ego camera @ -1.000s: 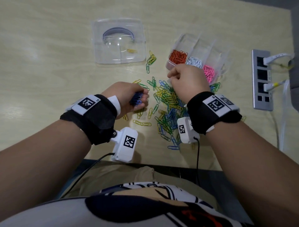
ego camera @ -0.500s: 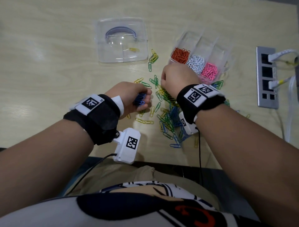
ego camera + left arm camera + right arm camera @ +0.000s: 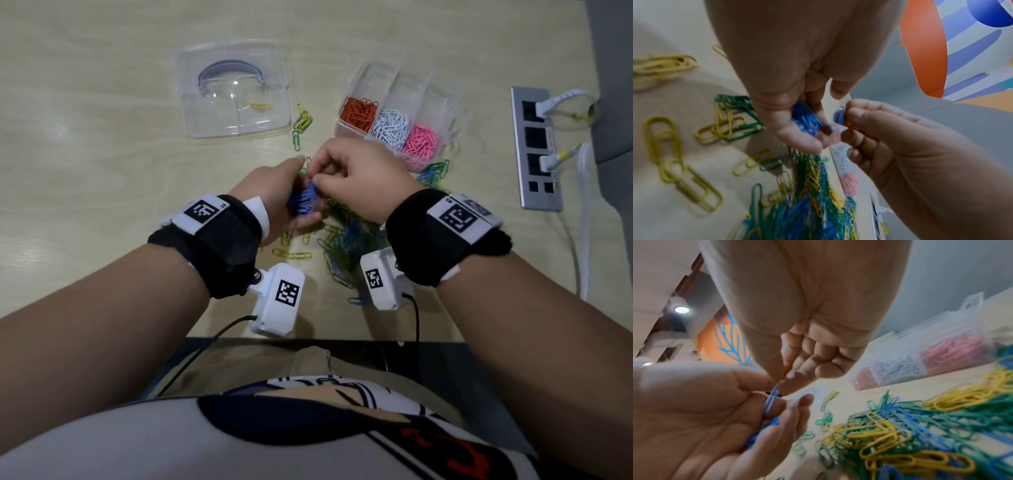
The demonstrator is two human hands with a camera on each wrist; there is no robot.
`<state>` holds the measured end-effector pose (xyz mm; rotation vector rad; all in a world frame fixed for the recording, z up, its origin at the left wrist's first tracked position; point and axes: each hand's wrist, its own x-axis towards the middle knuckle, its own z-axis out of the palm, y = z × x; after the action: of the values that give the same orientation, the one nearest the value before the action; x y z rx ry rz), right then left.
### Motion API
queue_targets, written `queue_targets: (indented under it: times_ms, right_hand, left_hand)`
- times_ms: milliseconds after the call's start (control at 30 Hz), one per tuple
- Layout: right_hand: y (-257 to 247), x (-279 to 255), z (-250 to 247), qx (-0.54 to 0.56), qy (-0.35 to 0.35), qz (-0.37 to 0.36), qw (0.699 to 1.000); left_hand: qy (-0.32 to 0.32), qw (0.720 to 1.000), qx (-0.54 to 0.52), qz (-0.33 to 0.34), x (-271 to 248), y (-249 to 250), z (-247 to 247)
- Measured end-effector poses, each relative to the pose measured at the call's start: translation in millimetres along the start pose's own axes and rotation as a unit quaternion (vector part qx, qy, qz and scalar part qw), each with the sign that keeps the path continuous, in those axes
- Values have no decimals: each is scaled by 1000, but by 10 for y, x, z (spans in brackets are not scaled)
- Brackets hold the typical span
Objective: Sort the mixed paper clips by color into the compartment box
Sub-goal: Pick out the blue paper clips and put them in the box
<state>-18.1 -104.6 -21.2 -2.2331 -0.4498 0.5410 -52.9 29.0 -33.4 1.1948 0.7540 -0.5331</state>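
Observation:
My left hand is cupped palm-up and holds a small bunch of blue paper clips just left of the mixed pile of blue, green and yellow clips. My right hand pinches a single blue clip between thumb and forefinger, right over the left palm. In the left wrist view the bunch lies against the curled fingers. The clear compartment box stands behind the pile with orange, white and pink clips in separate sections.
A clear plastic lid with one yellow clip in it lies at the back left. A few yellow and green clips sit beside it. A grey power strip with cables is at the right. The table's front edge is near my body.
My right hand left the pile and moved left to the left hand with a blue clip. The left hand rose and turned its palm up.

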Motion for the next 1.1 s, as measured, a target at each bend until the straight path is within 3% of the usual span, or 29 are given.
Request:
queue_targets:
  times_ms: [133,200,300,367,433,667,767,1100]
  right_hand:
    - [167,-108,-160,9,81,35,996]
    - [316,-126,-275,-67,126,86,986]
    - [512,-121,-345,-204,88,144,964]
    - [564,-109,-271,-238,42,133,961]
    - [596,-102,-155,-240,17,116,964]
    - [579,-91,-91,-223,69,69,970]
    - [527,-43,-46,-255,48,52,964]
    - [513,-34,-144,-198,123,115,966]
  left_hand:
    - [-42,998,39,-20,8,-3,129]
    - [-40,997,53,-25,17,-10,165]
    - [-34,997,58,-30,26,-26,179]
    - [-33,997,63,-32,28,-44,187]
    - [-32,996,73,-32,24,-61,194]
    - [-24,997,74,-23,34,-68,131]
    - [-21,996,78,-23,30,-83,130]
    - [-18,997,77,-28,15,-42,21]
